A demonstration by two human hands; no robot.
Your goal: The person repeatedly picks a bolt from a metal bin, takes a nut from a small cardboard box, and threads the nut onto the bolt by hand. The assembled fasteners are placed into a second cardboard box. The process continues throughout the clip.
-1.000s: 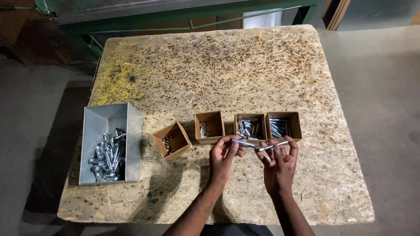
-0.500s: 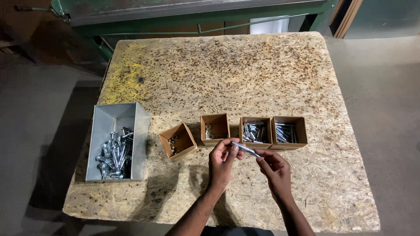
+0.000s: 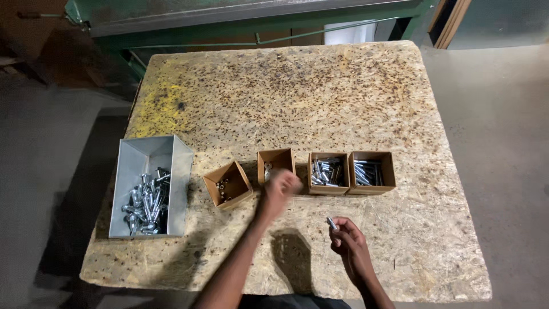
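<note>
Hands apart: left hand point(image 3: 281, 189) blurred above four cardboard boxes point(image 3: 275, 165), right hand point(image 3: 350, 243) pinching one bolt point(image 3: 331, 222).

Rough chipboard table point(image 3: 343, 97); matt cardboard boxes point(image 3: 370, 171); shiny metal bolts point(image 3: 146, 200).

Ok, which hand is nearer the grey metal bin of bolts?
Left. The left hand is blurred, raised over the second small cardboard box, two boxes away from the grey metal bin. The right hand sits farther off, near the table's front edge, holding a small metal piece.
</note>
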